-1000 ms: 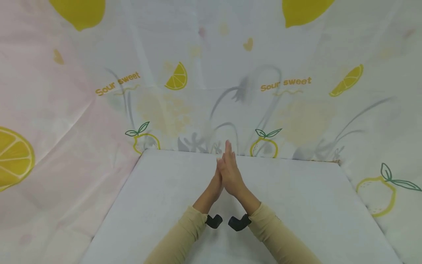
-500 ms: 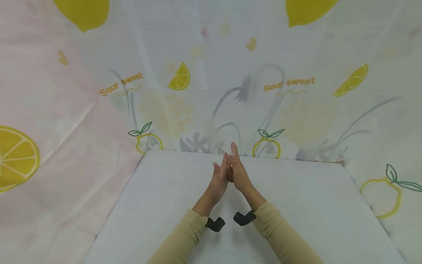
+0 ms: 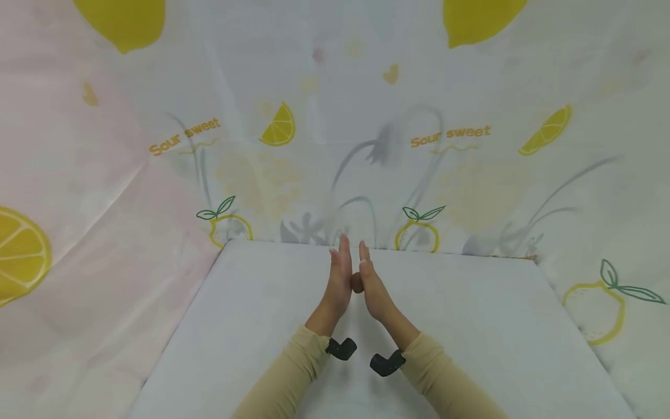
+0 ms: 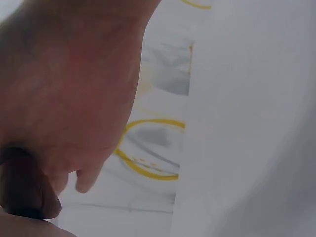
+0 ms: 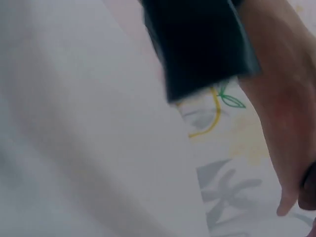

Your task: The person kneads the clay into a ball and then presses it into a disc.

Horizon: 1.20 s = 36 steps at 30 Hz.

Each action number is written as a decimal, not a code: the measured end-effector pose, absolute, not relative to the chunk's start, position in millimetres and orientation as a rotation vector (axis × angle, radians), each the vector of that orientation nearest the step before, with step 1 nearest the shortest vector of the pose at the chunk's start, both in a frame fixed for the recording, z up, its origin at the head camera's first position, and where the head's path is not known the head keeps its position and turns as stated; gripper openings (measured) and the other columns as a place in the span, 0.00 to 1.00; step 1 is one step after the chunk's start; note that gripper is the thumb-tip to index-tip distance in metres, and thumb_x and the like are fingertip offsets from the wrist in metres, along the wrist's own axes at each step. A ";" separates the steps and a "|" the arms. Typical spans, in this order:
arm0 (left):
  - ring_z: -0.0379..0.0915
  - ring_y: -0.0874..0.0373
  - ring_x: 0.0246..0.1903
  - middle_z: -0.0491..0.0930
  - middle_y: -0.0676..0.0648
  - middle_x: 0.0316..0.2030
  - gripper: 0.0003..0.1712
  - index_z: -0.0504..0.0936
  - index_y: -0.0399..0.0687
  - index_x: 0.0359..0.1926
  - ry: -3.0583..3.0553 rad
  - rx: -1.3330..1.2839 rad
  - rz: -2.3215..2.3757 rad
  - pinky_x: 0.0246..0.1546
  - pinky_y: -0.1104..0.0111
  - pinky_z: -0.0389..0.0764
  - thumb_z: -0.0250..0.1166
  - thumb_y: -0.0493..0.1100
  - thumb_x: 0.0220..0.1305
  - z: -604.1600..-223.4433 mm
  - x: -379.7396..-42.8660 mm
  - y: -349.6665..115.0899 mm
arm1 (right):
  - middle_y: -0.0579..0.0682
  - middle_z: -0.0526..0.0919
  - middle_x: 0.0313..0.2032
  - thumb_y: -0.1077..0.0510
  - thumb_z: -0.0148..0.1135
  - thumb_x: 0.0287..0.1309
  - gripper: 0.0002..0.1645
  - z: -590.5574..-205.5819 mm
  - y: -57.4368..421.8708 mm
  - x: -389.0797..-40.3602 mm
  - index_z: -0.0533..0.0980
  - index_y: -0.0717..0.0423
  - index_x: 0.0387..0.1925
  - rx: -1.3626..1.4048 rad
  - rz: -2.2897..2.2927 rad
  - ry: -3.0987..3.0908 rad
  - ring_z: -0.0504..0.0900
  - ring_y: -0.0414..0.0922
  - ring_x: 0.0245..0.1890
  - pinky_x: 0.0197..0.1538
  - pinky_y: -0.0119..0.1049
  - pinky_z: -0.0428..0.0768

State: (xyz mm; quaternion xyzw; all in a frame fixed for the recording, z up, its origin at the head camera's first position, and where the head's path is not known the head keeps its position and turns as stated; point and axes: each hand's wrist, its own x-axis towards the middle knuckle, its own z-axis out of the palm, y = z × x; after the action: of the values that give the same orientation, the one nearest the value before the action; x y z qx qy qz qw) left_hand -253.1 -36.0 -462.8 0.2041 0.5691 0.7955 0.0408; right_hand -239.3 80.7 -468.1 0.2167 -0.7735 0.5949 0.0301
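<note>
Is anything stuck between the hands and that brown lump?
Nothing visible is in the way: the brown lump sits directly between the left hand and the right hand, touching both.

Smooth, matt lump (image 3: 357,283), creased cloth backdrop (image 3: 324,157), cloth sleeves (image 3: 285,375), plastic-looking wrist mounts (image 3: 388,364), matt tabletop (image 3: 235,326).

Up on the head: looking forward and down from farthest back, taking in table (image 3: 497,326), cloth (image 3: 335,70) and both arms (image 3: 285,375). On left wrist: rolled sideways, facing forward and across, very near the right hand (image 4: 74,84). On right wrist: rolled the opposite way, close on the left hand (image 5: 286,113) and a black bracket (image 5: 202,49). Sharing brown ball (image 3: 357,283), far table edge, cloth across all.
</note>
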 end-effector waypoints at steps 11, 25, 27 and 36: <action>0.19 0.49 0.79 0.24 0.46 0.81 0.57 0.28 0.46 0.81 1.833 0.393 2.466 0.75 0.47 0.27 0.24 0.80 0.69 -465.8 -265.6 -44.1 | 0.53 0.31 0.81 0.44 0.28 0.82 0.39 -462.2 59.7 -207.0 0.34 0.59 0.80 0.825 1.560 -2.392 0.28 0.53 0.79 0.75 0.64 0.37; 0.25 0.52 0.79 0.30 0.52 0.81 0.55 0.33 0.56 0.82 1.829 0.664 2.244 0.76 0.47 0.33 0.25 0.82 0.67 -460.2 -255.3 -36.4 | 0.59 0.36 0.81 0.34 0.23 0.79 0.46 -435.0 59.5 -218.4 0.37 0.61 0.80 0.801 1.483 -2.248 0.33 0.56 0.80 0.77 0.58 0.34; 0.27 0.51 0.80 0.32 0.50 0.81 0.58 0.33 0.53 0.82 1.801 0.706 2.225 0.76 0.49 0.34 0.26 0.84 0.64 -457.7 -253.2 -35.9 | 0.57 0.35 0.81 0.34 0.25 0.80 0.44 -432.5 61.8 -221.2 0.36 0.56 0.81 0.743 1.531 -2.276 0.31 0.54 0.80 0.76 0.60 0.34; 0.22 0.49 0.79 0.31 0.43 0.81 0.67 0.34 0.40 0.81 1.804 0.868 2.032 0.76 0.48 0.31 0.21 0.86 0.58 -453.1 -248.8 -40.5 | 0.56 0.35 0.81 0.44 0.26 0.82 0.38 -433.8 75.5 -243.3 0.37 0.58 0.81 0.629 1.600 -2.264 0.34 0.55 0.80 0.77 0.59 0.39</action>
State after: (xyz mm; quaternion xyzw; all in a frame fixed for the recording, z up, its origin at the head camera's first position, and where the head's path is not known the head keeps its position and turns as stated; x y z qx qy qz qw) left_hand -248.8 -40.5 -453.1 0.3012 0.6258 0.7049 0.1439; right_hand -243.3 75.5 -433.8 0.2187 -0.7877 0.5564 0.1488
